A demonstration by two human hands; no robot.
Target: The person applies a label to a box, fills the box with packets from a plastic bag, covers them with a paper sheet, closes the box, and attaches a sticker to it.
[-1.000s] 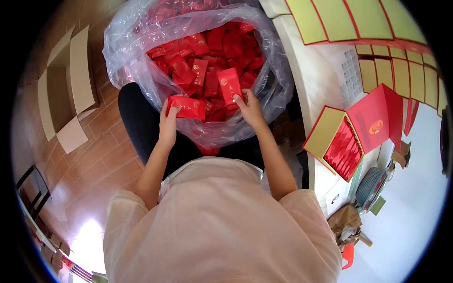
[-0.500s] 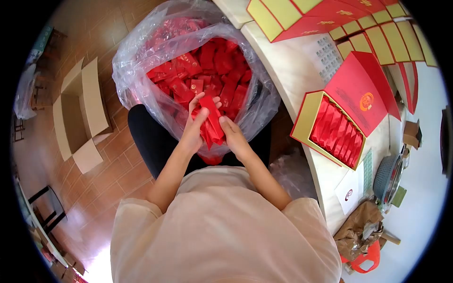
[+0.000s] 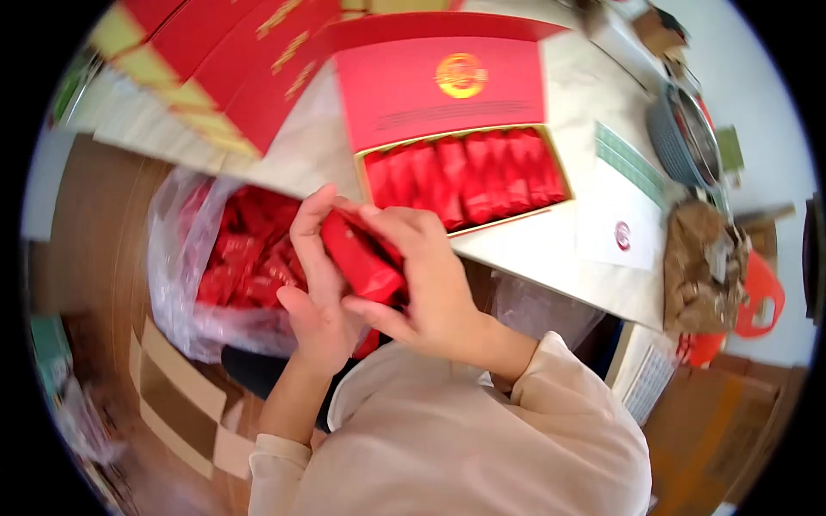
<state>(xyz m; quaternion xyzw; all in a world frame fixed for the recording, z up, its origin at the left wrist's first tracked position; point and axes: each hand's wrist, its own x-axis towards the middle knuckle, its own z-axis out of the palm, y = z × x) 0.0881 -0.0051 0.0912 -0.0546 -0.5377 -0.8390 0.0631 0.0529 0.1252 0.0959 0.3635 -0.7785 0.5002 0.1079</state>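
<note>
Several red packets [image 3: 360, 262] are between my two hands, held together just in front of the table edge. My right hand [image 3: 434, 288] wraps round them from the right, thumb below and fingers on top. On their left side my left hand [image 3: 318, 288] supports them, its thumb raised and apart from its fingers. Beyond my hands, an open red box [image 3: 447, 95] on the table holds a row of upright red packets [image 3: 465, 176]. At the left, a clear plastic bag [image 3: 176, 284] contains many loose red packets [image 3: 245, 258].
Red and gold boxes [image 3: 232, 64] stand at the table's back left. A white sheet [image 3: 615, 219], a grey basket [image 3: 675, 138] and crumpled brown paper [image 3: 705, 267] lie to the right. An open cardboard box [image 3: 181, 404] is on the floor at lower left.
The view has turned toward the table. My hands have left the area over the bag and come together round the packets, closer to the open red box.
</note>
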